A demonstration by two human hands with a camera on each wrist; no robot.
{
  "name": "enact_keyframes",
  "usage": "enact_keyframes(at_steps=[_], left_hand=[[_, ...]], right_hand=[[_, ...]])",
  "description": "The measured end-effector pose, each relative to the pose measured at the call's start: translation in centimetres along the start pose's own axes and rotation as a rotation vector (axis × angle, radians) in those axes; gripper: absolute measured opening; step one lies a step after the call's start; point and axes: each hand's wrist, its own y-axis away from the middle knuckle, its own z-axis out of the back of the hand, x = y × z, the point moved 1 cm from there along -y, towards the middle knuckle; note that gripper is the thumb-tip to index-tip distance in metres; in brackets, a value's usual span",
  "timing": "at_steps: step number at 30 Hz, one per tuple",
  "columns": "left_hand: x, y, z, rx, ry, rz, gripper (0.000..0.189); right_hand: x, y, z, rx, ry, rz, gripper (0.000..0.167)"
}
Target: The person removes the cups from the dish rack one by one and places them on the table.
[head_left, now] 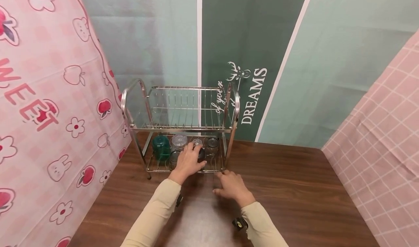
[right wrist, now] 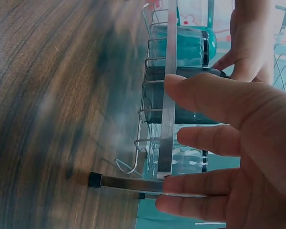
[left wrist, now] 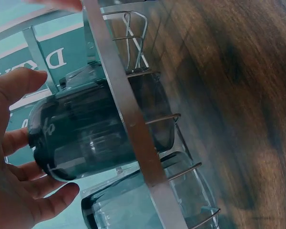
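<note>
Dark cup (left wrist: 81,133): stands on the lower shelf (head_left: 157,171) of the rack (head_left: 183,130), just behind the front bar (left wrist: 128,107), toward the right end.
Left hand (head_left: 188,159): reaches over the bar to the dark cup; thumb and fingers lie parted and gently bent about its upper end, the thumb apart from the glass; whether any fingertip touches it, I cannot tell.
Right hand (head_left: 233,185): held at the rack's front right corner, fingers extended and spread, gripping nothing; its thumb tip overlaps the bar in the right wrist view, contact unclear.
Pale glass (left wrist: 124,205): just left of the dark cup, partly behind the left hand in the head view.
Green cup (head_left: 161,147): left end of the lower shelf.
Clear glass (head_left: 179,140): back row, right of the green cup.
Grey glass (head_left: 212,144): right end of the same shelf.
Upper shelf (head_left: 188,108): wire slots between curved metal sides.
Table (head_left: 278,188): brown wood grain beneath the rack.
Curtain (head_left: 245,28): green, behind the rack, lettered "DREAMS".
Pink cloths (head_left: 59,94): hang at both sides.
</note>
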Motion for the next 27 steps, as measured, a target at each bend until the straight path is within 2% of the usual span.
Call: enact_keyframes(at_steps=[7, 16, 19, 24, 27], left_hand=[[0.1, -0.1, -0.3, -0.017, -0.01, 0.006, 0.058], [0.3, -0.3, -0.5, -0.028, 0.038, 0.005, 0.054], [0.1, -0.1, -0.3, -0.035, 0.06, -0.011, 0.052], [-0.5, 0.2, 0.7, -0.094, 0.093, -0.063, 0.05], [-0.9, 0.3, 1.3, -0.112, 0.108, -0.061, 0.05]], right_hand=[[0.6, -0.5, 0.5, 0.004, 0.037, 0.005, 0.061], [0.8, -0.6, 0.6, 0.015, 0.023, 0.018, 0.059], [0.9, -0.5, 0.8, 0.018, 0.031, 0.025, 0.059], [1.2, -0.2, 1.8, -0.008, 0.049, 0.026, 0.059], [1.3, -0.1, 2.3, -0.018, 0.05, 0.024, 0.059]])
